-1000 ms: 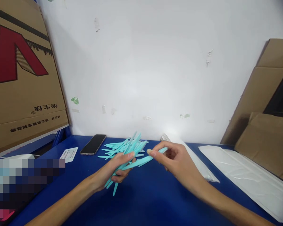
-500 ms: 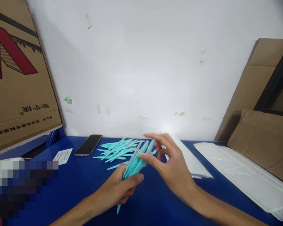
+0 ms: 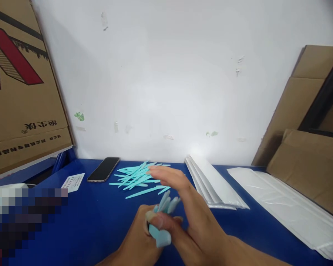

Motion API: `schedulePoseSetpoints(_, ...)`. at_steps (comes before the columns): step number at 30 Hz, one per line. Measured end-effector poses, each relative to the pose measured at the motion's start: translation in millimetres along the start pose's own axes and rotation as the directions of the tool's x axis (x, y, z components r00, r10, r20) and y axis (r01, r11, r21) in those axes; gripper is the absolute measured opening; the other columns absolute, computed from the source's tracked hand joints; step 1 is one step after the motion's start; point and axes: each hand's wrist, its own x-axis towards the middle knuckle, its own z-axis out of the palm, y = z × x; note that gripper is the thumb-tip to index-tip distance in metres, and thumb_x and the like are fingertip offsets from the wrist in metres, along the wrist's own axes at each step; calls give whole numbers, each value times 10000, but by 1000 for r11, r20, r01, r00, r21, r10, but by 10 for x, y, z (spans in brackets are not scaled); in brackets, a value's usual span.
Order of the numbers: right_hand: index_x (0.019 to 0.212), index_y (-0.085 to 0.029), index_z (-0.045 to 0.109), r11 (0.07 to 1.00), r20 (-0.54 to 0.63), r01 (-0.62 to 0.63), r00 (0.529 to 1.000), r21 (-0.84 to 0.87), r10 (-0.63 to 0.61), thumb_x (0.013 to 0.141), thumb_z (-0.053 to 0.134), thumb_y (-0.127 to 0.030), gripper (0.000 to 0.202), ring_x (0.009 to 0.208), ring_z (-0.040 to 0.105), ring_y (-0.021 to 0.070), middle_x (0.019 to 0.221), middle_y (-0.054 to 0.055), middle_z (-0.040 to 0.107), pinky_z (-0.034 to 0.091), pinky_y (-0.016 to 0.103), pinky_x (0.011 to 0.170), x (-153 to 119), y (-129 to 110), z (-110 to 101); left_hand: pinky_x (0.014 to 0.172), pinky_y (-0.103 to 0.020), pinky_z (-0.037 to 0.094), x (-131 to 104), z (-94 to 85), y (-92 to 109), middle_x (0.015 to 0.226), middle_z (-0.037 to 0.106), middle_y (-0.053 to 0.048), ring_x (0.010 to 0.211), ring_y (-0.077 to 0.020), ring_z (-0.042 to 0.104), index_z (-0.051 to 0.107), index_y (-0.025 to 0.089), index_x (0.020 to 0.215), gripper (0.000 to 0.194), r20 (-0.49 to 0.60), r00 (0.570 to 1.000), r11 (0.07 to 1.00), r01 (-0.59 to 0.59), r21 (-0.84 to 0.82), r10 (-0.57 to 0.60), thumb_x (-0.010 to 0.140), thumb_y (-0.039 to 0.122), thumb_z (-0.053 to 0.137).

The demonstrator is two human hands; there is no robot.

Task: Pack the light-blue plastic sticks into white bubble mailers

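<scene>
A bundle of turquoise plastic eyebrow razors (image 3: 164, 237) is held low over the front of the table. My left hand (image 3: 140, 236) is wrapped round it, partly hidden behind my right hand. Across the bundle lies the thumb of my right hand (image 3: 194, 221), its index finger reaching forward above and the other fingers curled at the far side. The ends of several razors poke up between the hands. Beyond them, a loose pile of the same razors (image 3: 138, 175) lies on the blue table (image 3: 100, 214).
Left of the pile are a phone (image 3: 104, 170) and a white printed card (image 3: 73, 182). White folded sleeves (image 3: 213, 181) lie to the right, with a clear plastic-wrapped sheet (image 3: 283, 207) farther right. Cardboard boxes (image 3: 24, 107) flank both sides, and a white wall (image 3: 166, 74) stands behind.
Both hands have come closer together and lower, toward me. The bundle has tipped, one end now facing me. My right thumb has moved from its upper end across it.
</scene>
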Motion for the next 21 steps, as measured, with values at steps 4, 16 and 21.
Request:
schedulePoseSetpoints(4,1482,-386,339,998,-16,-54,998,-10,54,1019,444,-268,489,1429,388,211,1548,-15,406,432,377,1141,3,-6,-79,545,-258,341,16,-3,-138,614,372,22,609,-137,336,411,204,585,424,-89,995,997,-46,55,51,852,451,630)
schedulePoseSetpoints(16,1323,-340,567,990,152,-129,979,-57,137,1007,513,-322,320,1299,536,165,1437,-2,528,508,307,1047,101,69,63,584,-246,396,73,43,-128,742,589,-16,709,-173,504,551,194,707,143,-20,995,990,-91,108,93,845,204,515)
schedulePoseSetpoints(21,1466,-369,368,988,110,-88,989,-125,102,960,595,-334,556,1364,473,193,1568,4,363,490,341,1087,83,143,80,545,-242,372,98,-1,-144,638,483,20,605,-144,407,488,211,679,196,-25,996,991,-86,99,89,874,234,487)
